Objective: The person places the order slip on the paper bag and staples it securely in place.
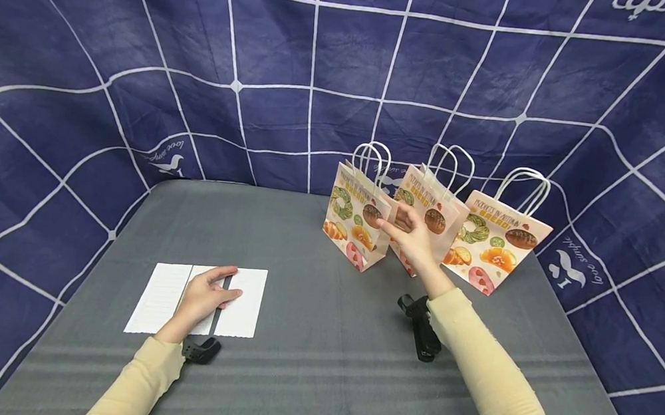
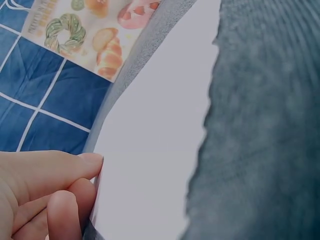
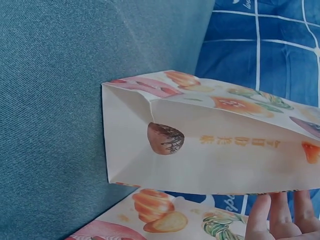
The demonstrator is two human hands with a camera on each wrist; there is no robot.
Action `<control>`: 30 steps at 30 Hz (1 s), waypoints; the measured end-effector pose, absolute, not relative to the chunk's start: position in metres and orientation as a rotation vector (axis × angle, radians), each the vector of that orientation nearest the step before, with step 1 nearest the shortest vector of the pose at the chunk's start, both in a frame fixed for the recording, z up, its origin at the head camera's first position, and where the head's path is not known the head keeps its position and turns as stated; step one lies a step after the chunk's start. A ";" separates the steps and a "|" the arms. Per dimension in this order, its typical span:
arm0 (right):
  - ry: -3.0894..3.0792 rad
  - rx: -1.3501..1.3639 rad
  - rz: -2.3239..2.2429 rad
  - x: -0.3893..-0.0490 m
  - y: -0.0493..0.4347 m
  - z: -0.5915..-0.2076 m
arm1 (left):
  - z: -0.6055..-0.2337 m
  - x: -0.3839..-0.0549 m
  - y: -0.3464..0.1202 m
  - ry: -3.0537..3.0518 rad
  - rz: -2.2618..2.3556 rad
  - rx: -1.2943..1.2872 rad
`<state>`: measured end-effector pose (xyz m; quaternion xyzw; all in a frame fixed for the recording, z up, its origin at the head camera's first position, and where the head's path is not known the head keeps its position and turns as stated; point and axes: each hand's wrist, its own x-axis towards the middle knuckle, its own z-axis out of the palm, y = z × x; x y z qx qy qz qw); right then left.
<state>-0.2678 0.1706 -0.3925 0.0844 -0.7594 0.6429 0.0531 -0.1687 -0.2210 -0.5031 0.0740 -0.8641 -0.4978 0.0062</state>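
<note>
White paper sheets lie side by side at the left; the left one (image 1: 158, 294) shows faint lines, and the right one (image 1: 245, 303) has a wavy front edge. My left hand (image 1: 204, 295) is over them, fingers mostly extended. In the left wrist view its fingertips touch the edge of a white sheet (image 2: 150, 150). My right hand (image 1: 412, 236) holds the leftmost paper bag (image 1: 351, 213) by its side, thumb on the printed front and fingers behind. That bag stands upright, its side panel (image 3: 220, 165) facing the right wrist camera.
A middle paper bag (image 1: 429, 203) and a right paper bag (image 1: 494, 240), both with white twisted handles, stand beside the held one. Behind the grey table (image 1: 304, 372) hangs a blue checked cloth (image 1: 275, 48). Black wrist devices (image 1: 423, 330) are on both arms.
</note>
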 end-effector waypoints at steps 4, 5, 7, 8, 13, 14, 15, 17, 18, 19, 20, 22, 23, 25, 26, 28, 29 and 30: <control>-2.286 0.274 1.948 -0.266 0.170 -0.391 | -0.502 -0.170 -0.221 -2.726 -1.558 0.255; -2.289 0.272 1.950 -0.264 0.169 -0.387 | -0.501 -0.170 -0.221 -2.735 -1.554 0.257; -2.301 0.265 1.952 -0.259 0.167 -0.380 | -0.501 -0.171 -0.221 -2.737 -1.564 0.247; -2.305 0.263 1.957 -0.256 0.166 -0.377 | -0.502 -0.172 -0.221 -2.734 -1.575 0.237; -2.313 0.263 1.959 -0.255 0.166 -0.374 | -0.501 -0.172 -0.221 -2.712 -1.623 0.201; -2.309 0.259 1.965 -0.257 0.167 -0.377 | -0.500 -0.172 -0.221 -2.717 -1.619 0.209; -2.308 0.255 1.967 -0.260 0.168 -0.380 | -0.500 -0.173 -0.221 -2.722 -1.614 0.214; -2.307 0.244 1.968 -0.264 0.171 -0.386 | -0.500 -0.173 -0.220 -2.729 -1.607 0.223; -2.304 0.238 1.973 -0.267 0.172 -0.390 | -0.500 -0.173 -0.220 -2.729 -1.608 0.227; -2.307 0.228 1.970 -0.269 0.173 -0.393 | -0.500 -0.173 -0.221 -2.730 -1.605 0.226; -2.315 0.224 1.957 -0.270 0.173 -0.394 | -0.501 -0.173 -0.221 -2.730 -1.599 0.231; -2.316 0.225 1.945 -0.270 0.173 -0.396 | -0.501 -0.173 -0.221 -2.738 -1.577 0.226; -2.315 0.226 1.941 -0.270 0.173 -0.396 | -0.502 -0.173 -0.221 -2.745 -1.562 0.213; -2.310 0.226 1.941 -0.270 0.173 -0.397 | -0.502 -0.173 -0.221 -2.756 -1.532 0.210; -2.304 0.231 1.945 -0.270 0.173 -0.397 | -0.502 -0.172 -0.222 -2.759 -1.524 0.210; -2.297 0.232 1.942 -0.269 0.172 -0.397 | -0.502 -0.171 -0.221 -2.759 -1.516 0.209; -2.292 0.235 1.940 -0.269 0.172 -0.398 | -0.503 -0.171 -0.221 -2.755 -1.517 0.205; -2.287 0.237 1.938 -0.269 0.172 -0.398 | -0.503 -0.170 -0.221 -2.750 -1.517 0.209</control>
